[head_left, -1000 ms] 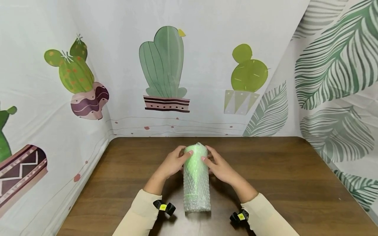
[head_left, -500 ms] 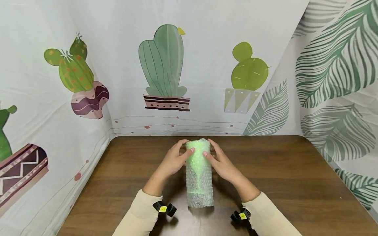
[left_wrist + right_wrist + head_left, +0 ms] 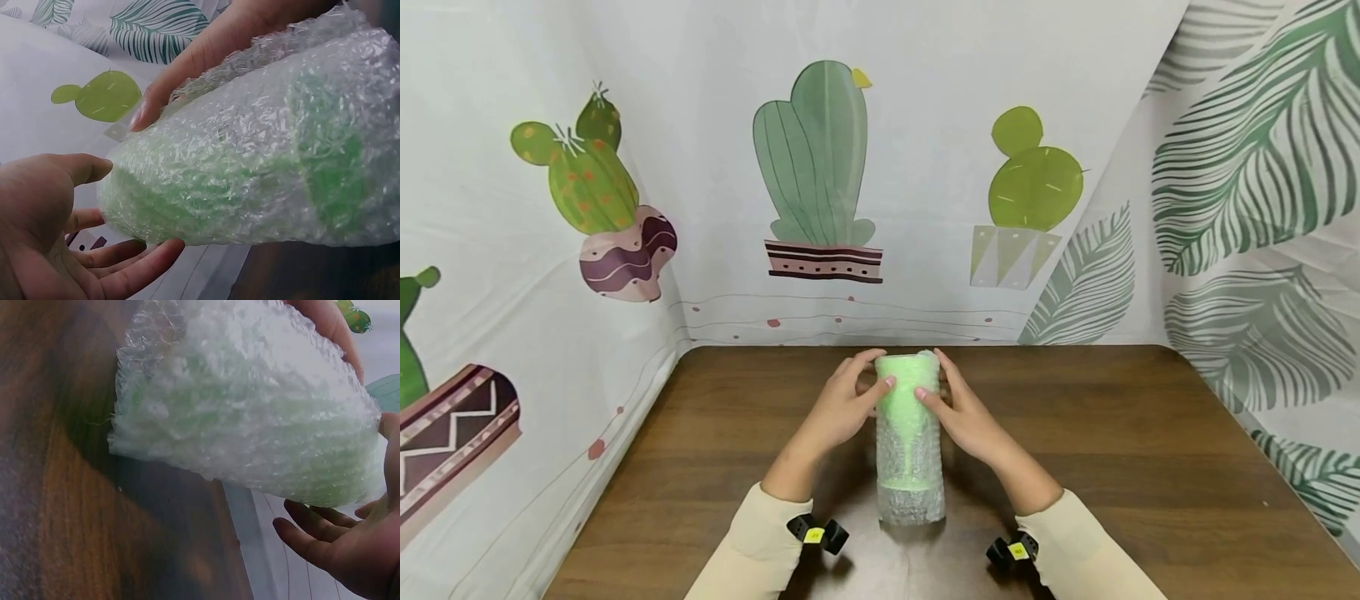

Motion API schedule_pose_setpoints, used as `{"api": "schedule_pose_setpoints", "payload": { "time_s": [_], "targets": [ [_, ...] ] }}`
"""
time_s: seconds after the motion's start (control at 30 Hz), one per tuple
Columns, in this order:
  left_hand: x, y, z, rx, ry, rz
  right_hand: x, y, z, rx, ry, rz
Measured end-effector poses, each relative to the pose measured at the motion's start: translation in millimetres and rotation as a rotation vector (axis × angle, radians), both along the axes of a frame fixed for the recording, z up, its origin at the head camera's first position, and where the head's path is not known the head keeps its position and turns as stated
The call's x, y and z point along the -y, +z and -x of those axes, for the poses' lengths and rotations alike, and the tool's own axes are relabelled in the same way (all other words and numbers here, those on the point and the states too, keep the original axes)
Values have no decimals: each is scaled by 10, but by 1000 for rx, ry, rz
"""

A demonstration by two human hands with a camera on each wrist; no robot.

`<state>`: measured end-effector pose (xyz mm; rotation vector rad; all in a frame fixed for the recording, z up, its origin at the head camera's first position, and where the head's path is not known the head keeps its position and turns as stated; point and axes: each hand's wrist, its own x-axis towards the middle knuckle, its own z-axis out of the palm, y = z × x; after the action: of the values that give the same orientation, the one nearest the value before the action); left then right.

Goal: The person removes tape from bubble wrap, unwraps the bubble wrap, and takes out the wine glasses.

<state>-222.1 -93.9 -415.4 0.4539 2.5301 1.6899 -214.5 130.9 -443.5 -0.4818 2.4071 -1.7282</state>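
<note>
A tall cylinder wrapped in bubble wrap [image 3: 910, 442] stands roughly upright over the middle of the table, light green showing through the clear layers. Its exact kind is hidden under the wrap. My left hand [image 3: 844, 407] holds the upper left side, thumb on the near face and fingers round the far side. On the upper right, my right hand [image 3: 962, 418] holds it in the same way. The left wrist view shows the fingertips of my left hand [image 3: 94, 250] along the wrapped cylinder's upper end. Whether its bottom touches the table, I cannot tell.
The brown wooden table [image 3: 737, 392] has rounded far corners. Behind and beside it hangs a white cloth [image 3: 925, 100] printed with cacti and leaves. Black wrist cameras [image 3: 833, 537] sit on both cuffs.
The bubble-wrapped cylinder has shifted slightly right and away from me and appears turned a little. Both hands have moved with it and still hold its upper part.
</note>
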Motion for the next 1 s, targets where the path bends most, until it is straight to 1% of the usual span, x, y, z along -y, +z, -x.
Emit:
{"api": "schedule_pose_setpoints", "payload": {
  "time_s": [0.27,0.37,0.47,0.53,0.67,0.8,0.9,1.0],
  "targets": [
    [-2,56,-12,-62,2,38,-20,24,0,24,-22,-22],
    [-2,60,-21,-59,8,25,-16,28,-8,29,-29,-15],
    [-11,44,-23,-41,13,6,-9,27,-11,32,-55,0],
    [-27,30,-20,-24,22,13,-5,37,-13,32,-77,18],
    [-85,-8,-18,22,19,21,-11,66,-10,27,-113,84],
    [-166,-40,-53,79,-32,-15,-25,82,-3,24,-143,141],
    [-221,-76,-80,99,-70,-50,-29,88,-3,26,-125,161],
    [-259,-131,-94,104,-67,-78,-30,88,-2,20,-111,168]
  ]
}}
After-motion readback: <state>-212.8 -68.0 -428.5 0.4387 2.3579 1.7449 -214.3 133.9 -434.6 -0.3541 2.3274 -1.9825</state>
